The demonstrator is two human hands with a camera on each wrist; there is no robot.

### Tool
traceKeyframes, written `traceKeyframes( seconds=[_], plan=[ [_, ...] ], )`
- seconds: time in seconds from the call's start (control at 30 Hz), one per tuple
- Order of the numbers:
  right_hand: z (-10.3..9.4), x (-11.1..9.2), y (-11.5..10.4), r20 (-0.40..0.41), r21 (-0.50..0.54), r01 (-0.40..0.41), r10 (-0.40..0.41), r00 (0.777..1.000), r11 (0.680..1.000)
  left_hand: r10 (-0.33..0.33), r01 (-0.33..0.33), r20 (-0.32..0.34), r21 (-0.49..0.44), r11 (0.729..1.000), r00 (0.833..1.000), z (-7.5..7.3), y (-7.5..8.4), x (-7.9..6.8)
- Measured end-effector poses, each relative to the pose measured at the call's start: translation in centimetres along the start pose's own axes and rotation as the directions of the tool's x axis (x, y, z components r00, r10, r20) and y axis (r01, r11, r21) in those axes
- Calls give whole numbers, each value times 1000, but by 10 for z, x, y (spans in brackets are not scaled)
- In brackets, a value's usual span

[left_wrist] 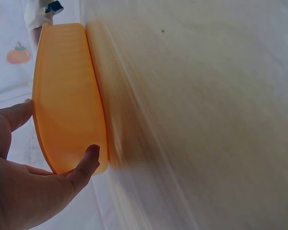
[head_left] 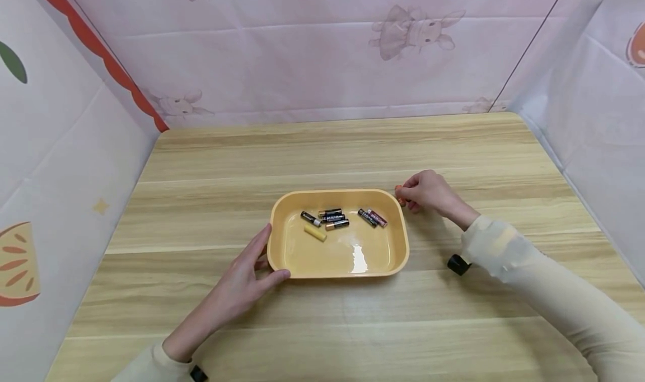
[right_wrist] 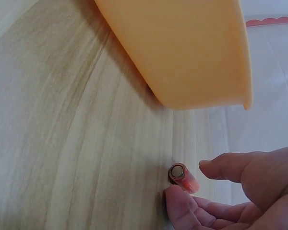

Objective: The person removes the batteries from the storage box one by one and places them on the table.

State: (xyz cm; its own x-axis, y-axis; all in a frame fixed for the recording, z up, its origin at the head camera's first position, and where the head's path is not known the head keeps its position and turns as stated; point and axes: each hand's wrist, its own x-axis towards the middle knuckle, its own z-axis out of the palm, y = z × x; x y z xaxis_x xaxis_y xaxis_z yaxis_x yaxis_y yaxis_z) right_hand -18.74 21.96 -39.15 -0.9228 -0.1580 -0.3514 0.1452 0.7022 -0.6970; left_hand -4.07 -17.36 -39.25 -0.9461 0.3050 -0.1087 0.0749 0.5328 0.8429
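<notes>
A shallow yellow plastic bin sits on the table with several batteries inside. My left hand holds its near left corner, the thumb at the front rim and the fingers along the left wall; in the left wrist view, a fingertip rests on the outer wall. Just beyond the bin's right end, my right hand is at an orange-red battery on the table. The right wrist view shows a gap between the thumb and that battery, while the index finger partly covers it. Contact with that finger cannot be told.
Inside the bin, dark batteries lie left of centre near a yellow one. A black battery and a dark red one lie to the right. Printed cloth walls stand behind and beside the wooden table.
</notes>
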Motion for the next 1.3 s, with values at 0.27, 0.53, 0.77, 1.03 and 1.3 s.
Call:
traceKeyframes(
  seconds=[0.27,0.53,0.77,1.03,1.3],
  plan=[
    [-13,-8,-4,-4,-36,20,-21,1000,999,4,-4,1,-1,1000,1000,1,0,0],
    [-32,-31,-31,-28,-75,90,-92,995,993,-2,2,-5,11,1000,1000,1,0,2],
    [-40,-45,-66,-65,-63,179,-183,981,982,0,0,-4,17,1000,1000,1,-1,2],
    [-30,-60,-106,-43,-64,249,-252,967,966,-8,8,-1,26,1000,1000,-1,-1,3],
    [0,-52,-131,49,-81,352,-349,936,932,-11,11,5,11,1000,1000,1,0,5]
  ],
)
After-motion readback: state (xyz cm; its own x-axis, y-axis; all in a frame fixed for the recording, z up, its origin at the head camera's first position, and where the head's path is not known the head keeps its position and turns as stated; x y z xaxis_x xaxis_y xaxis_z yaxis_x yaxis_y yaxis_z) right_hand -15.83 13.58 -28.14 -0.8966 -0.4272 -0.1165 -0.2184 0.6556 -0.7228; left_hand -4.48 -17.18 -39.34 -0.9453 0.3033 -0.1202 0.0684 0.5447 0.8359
